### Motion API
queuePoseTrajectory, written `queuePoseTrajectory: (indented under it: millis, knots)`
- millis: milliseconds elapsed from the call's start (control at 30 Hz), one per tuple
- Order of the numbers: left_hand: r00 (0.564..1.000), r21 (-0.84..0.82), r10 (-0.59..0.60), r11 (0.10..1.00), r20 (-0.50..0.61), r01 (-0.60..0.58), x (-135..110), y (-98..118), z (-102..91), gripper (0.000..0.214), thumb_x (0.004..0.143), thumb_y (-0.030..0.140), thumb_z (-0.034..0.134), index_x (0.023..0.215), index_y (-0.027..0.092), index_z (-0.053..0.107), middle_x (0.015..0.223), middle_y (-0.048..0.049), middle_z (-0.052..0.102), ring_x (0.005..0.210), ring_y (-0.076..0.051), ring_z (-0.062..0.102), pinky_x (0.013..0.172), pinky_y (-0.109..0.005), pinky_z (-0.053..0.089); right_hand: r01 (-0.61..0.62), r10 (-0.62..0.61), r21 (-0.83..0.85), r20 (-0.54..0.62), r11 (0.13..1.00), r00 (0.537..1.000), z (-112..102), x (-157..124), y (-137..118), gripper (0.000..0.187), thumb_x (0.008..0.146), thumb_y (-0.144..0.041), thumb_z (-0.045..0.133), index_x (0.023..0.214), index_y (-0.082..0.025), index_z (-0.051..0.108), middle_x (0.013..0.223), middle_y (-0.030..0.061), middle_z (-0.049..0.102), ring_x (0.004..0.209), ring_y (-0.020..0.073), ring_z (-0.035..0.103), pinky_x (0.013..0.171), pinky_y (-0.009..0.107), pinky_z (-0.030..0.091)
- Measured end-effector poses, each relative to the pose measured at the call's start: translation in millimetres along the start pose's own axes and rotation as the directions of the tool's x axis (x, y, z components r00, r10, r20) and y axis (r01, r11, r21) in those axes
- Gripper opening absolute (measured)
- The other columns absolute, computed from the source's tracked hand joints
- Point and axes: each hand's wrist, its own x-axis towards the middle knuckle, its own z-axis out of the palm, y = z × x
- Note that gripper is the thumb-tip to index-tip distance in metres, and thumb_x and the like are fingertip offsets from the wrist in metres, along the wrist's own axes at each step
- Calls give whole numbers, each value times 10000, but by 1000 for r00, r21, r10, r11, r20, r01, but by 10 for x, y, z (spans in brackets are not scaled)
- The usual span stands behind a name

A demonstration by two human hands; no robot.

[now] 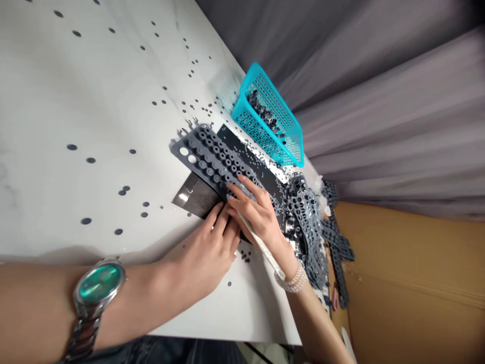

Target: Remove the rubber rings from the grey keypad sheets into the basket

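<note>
A long dark grey rubber sheet (215, 159) with rows of round ring-shaped pieces lies slantwise on the table, over a flat black mat (200, 194). Two round holes at its far left end show white through them. My left hand (215, 237), below a wristwatch, has its fingers bent against the sheet's near edge; the fingertips are partly hidden. My right hand (261, 217), with a pearl bracelet at the wrist, is closed around a slim pale stick-like tool (267, 253). Its fingers rest over the ringed rows, and the tool's working end is hidden.
A turquoise plastic basket (271, 121) holding small dark rings stands at the table's far edge. More perforated rubber sheets (310, 227) are heaped to the right, by a cardboard box (409, 263). Small dark discs (91, 160) are scattered over the white table (49, 91). A grey curtain (379, 101) hangs behind.
</note>
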Motion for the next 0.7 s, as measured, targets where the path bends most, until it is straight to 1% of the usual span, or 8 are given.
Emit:
queuePoseTrajectory:
  millis: [167,233,333,400,467,567,633,700]
  knots:
    - [1000,3,-1,1000,12,1,-11,23,19,518,858,385,604,1239,44,683,1292,-231,660,1196,-407,599,1083,-543,377,17,-17,-12,21,1000,1000,19,23,23,153,969,-126,539,1109,-170,582,1260,145,694,1376,256,496,968,409,514]
    - [1000,2,3,1000,24,-3,-22,31,30,505,868,380,595,1243,54,681,1299,-227,657,1207,-402,594,1087,-545,375,19,-19,-14,43,1000,999,16,28,16,154,974,-122,523,1109,-169,581,1265,150,690,1386,257,485,977,413,513]
    - [999,2,21,1000,25,-21,-45,36,43,481,886,372,576,1256,81,676,1318,-207,651,1238,-385,579,1118,-551,346,-9,10,-16,82,1000,997,4,67,-5,166,988,-121,485,1112,-170,584,1285,157,674,1420,247,440,1010,420,508]
    - [999,0,27,1000,29,-27,-56,33,43,481,889,369,572,1261,80,671,1346,-211,630,1263,-387,559,1138,-562,319,-27,27,-5,92,1000,995,5,131,0,188,999,-126,455,1133,-168,580,1309,159,655,1444,235,402,1042,427,501]
    - [999,-3,30,1000,19,-30,-58,28,35,483,894,358,566,1271,70,660,1361,-222,615,1279,-388,544,1142,-564,314,-59,58,15,76,998,995,19,227,34,226,1012,-136,417,1171,-182,571,1337,146,632,1463,222,370,1070,435,496]
    - [1000,1,25,1000,-5,-25,-46,25,19,495,906,333,556,1291,32,636,1367,-249,600,1280,-387,540,1126,-550,339,-143,143,41,10,989,990,43,387,124,279,1029,-176,383,1244,-245,545,1389,99,588,1476,216,346,1108,467,480]
    - [1000,1,15,1000,7,-15,-37,30,20,518,906,334,560,1303,7,619,1374,-264,588,1278,-393,538,1117,-541,348,-180,181,49,-15,982,983,43,451,175,282,1029,-215,401,1271,-284,529,1436,74,544,1481,230,336,1136,498,455]
    - [1000,-6,9,1000,19,-9,-33,40,35,546,910,360,557,1324,7,602,1386,-264,578,1290,-397,527,1128,-545,330,-182,183,52,-21,982,983,30,448,197,262,1023,-232,425,1257,-286,530,1462,70,519,1486,249,322,1155,524,429]
